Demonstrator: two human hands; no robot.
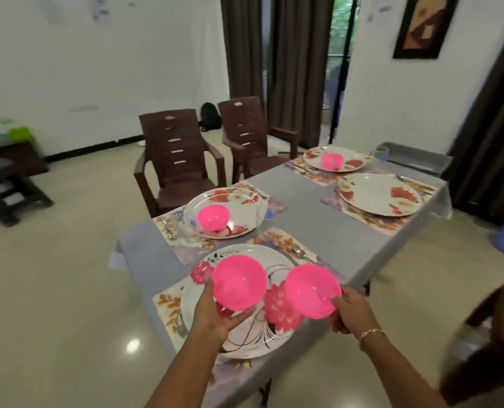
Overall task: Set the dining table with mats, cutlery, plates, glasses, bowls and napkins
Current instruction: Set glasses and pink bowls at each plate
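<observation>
One grey bench [303, 210] carries four plates [380, 195]. Above the nearest plate [245, 343], the left hand [215, 313] grips a pink bowl [239, 282] at its rim, and the right hand [351, 312] pinches a second bowl [312, 290] likewise. Both bowls seem to be light, stiff, slippery plastic, so a rim hold suits them.

our left hand [215, 313] holds the left bowl [239, 282], our right hand [351, 313] the right bowl [312, 290] just beside it, both over the near plate [245, 340] on its mat [165, 304]. beyond our left hand a second plate [245, 201] carries a third bowl [214, 217]. well beyond our right hand lies a third plate [379, 194], and behind it a fourth plate [312, 157] carrying a fourth bowl [331, 161].
</observation>
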